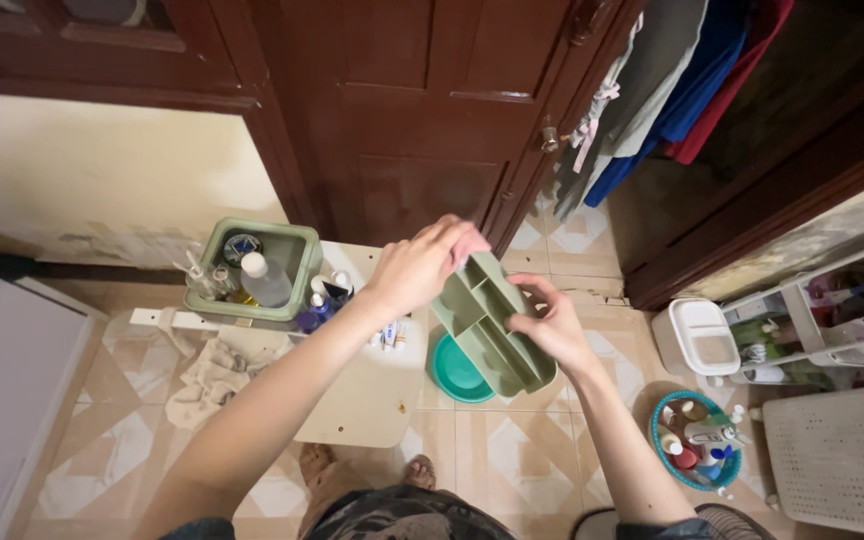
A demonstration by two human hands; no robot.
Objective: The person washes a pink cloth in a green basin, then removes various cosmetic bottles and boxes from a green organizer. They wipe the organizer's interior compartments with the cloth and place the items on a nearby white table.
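I hold a pale green plastic organiser tray (492,330) with several narrow compartments, tilted on edge above the floor. My left hand (422,265) grips its upper end from above. My right hand (552,325) grips its right side, fingers curled over the rim. The tray's compartments look empty. Below it sits a teal round bowl (457,372) on the tiled floor, beside a low cream table (372,390).
A green bin (252,270) with bottles stands on the low table's far end. A cloth (212,375) lies at left. A teal basket of small bottles (697,440), a white lidded box (697,335) and a white shelf rack (832,320) stand right. Dark wooden doors behind.
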